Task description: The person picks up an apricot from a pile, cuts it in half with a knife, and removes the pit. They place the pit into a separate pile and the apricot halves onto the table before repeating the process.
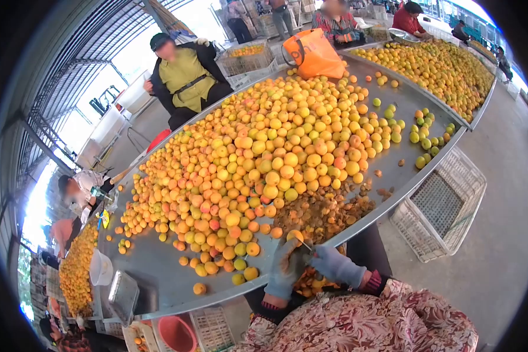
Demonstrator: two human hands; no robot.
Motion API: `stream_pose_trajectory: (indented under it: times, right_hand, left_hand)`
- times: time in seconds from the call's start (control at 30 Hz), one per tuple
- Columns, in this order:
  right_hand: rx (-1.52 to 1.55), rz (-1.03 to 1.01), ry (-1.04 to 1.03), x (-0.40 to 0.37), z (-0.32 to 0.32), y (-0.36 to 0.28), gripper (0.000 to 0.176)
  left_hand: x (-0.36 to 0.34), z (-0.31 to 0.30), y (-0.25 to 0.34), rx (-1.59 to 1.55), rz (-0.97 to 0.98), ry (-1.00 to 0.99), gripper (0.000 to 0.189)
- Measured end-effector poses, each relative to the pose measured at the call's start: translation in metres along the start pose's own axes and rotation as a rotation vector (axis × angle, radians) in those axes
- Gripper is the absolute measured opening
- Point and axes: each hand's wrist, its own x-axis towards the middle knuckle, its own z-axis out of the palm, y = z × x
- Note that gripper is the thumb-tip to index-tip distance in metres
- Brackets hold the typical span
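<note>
At the near edge of the metal table my left hand point(284, 268), in a worn grey-blue glove, is closed on a yellow-orange fruit point(295, 236) that looks like an apricot. Close beside it my gloved right hand point(338, 267) is closed around a thin, pale tool point(307, 244) whose tip points at the fruit; its exact kind is too small to tell. Beyond the hands lies a pile of brown, wet-looking pieces point(317, 214). A large heap of apricot-like fruit point(240, 158) covers much of the table. Orange pieces point(314, 283) show below, between my hands.
The metal table point(164, 293) has a raised rim. A white crate point(443, 202) stands on the floor at right. An orange bag point(314, 54) sits at the far edge, near a seated person point(188, 79). Green fruits point(425, 141) lie at right; a red basin point(177, 333) stands below left.
</note>
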Motion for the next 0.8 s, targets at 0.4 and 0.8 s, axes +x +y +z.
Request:
stream_pose_trajectory:
  times: [0.4,0.8]
  right_hand:
    - [-0.035,0.006,0.042,-0.008,0.004,-0.004,0.031]
    - [0.016,-0.074,0.131,-0.007,0.006,0.003,0.027]
  left_hand:
    - [0.001,0.012,-0.030,-0.858,-0.159,0.039,0.040]
    - [0.006,0.006,-0.026,-0.074,-0.059,-0.091,0.030]
